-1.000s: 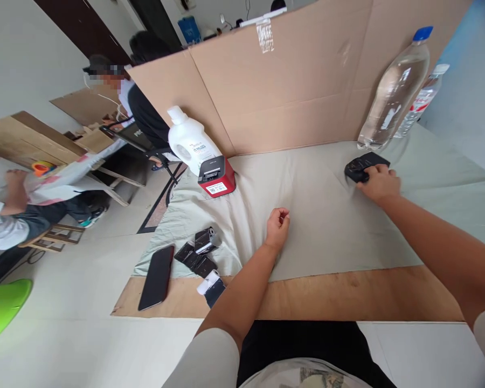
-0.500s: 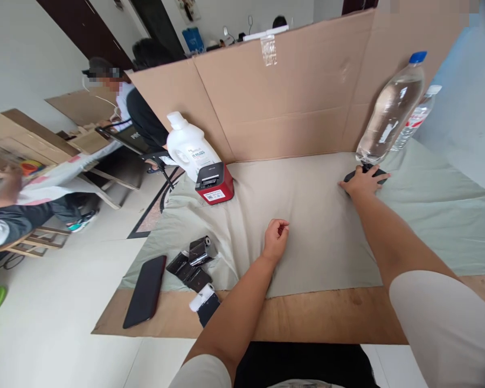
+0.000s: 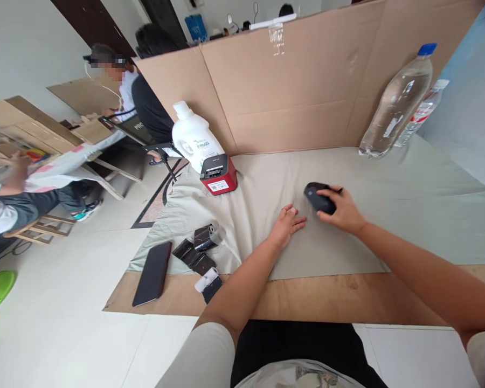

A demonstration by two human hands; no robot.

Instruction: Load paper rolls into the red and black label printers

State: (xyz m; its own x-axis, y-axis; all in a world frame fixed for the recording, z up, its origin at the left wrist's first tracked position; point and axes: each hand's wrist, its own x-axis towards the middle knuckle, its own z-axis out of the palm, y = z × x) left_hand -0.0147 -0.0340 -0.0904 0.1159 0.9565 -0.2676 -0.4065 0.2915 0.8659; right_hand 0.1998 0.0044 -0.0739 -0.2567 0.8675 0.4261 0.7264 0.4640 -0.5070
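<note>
My right hand [image 3: 341, 211] grips a small black rounded device [image 3: 320, 198] from its right side, just above or on the cloth in the middle of the table; its exact kind is unclear. Close by on the left, my left hand [image 3: 288, 226] rests empty near the cloth, fingers apart. Farther left stands a red and black label printer [image 3: 220, 175] with a white sticker on its front. Black rolls of ribbon or film [image 3: 205, 238] lie loosely unrolled to the left of my left forearm, with a black and white roll [image 3: 208, 284] below them.
A white detergent jug [image 3: 196, 134] stands behind the printer. Two clear bottles, one large [image 3: 400, 105] and one small [image 3: 422, 116], stand back right. A cardboard wall [image 3: 286, 102] closes the rear. A black phone [image 3: 152, 274] lies front left. Other people sit at left.
My right hand has brought the black device leftward from the foot of the large bottle to mid-table. My left hand has opened from a loose curl and shifted slightly right.
</note>
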